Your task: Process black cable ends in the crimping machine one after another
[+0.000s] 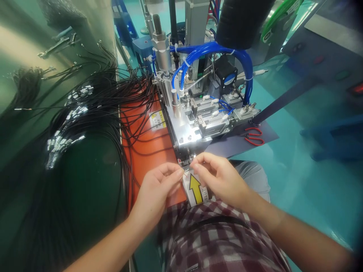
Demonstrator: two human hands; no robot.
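Observation:
My left hand [159, 185] is closed in a pinch, thumb against fingertips, just in front of the machine [184, 130]. Facing it, my right hand [219, 177] has thumb and forefinger brought together in the same way. A tiny pale thread-like piece [186, 170] shows between the two sets of fingertips; what each hand grips is too small to name. Below the fingertips is a white label with a yellow arrow [195, 189]. The machine's metal front end stands right beyond my fingers.
Bundles of black cables [93, 113] with silvery ends lie on the green surface at left, some crossing the orange board [138, 151]. Blue air tubes [210, 49] arch over the machine. Red-handled cutters [253, 136] lie on the dark plate [235, 145] at right.

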